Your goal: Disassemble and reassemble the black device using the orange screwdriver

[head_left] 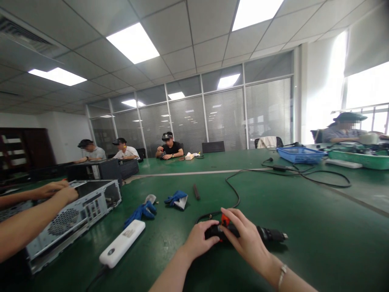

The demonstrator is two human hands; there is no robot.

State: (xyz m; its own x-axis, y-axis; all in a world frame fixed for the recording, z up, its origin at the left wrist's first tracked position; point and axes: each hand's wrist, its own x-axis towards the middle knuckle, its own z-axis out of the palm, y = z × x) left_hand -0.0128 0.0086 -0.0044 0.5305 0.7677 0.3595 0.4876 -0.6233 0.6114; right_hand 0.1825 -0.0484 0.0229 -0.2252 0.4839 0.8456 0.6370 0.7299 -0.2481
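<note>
A black, rod-shaped corded power tool lies on the green table in front of me, its metal-tipped end pointing right. My left hand is closed around its left end, thumb and fingers on opposite sides. My right hand reaches over the tool's middle, pinching a small orange-red part between thumb and fingers. Whether this part is fixed to the tool I cannot tell, since my fingers cover the joint. A black cable runs from behind my left hand toward the back right.
At left, another person's hands work in an open metal computer case. Nearby are a white power strip, blue-grey gloves and a dark bar. A blue basket and green basket stand at right. Several people sit around.
</note>
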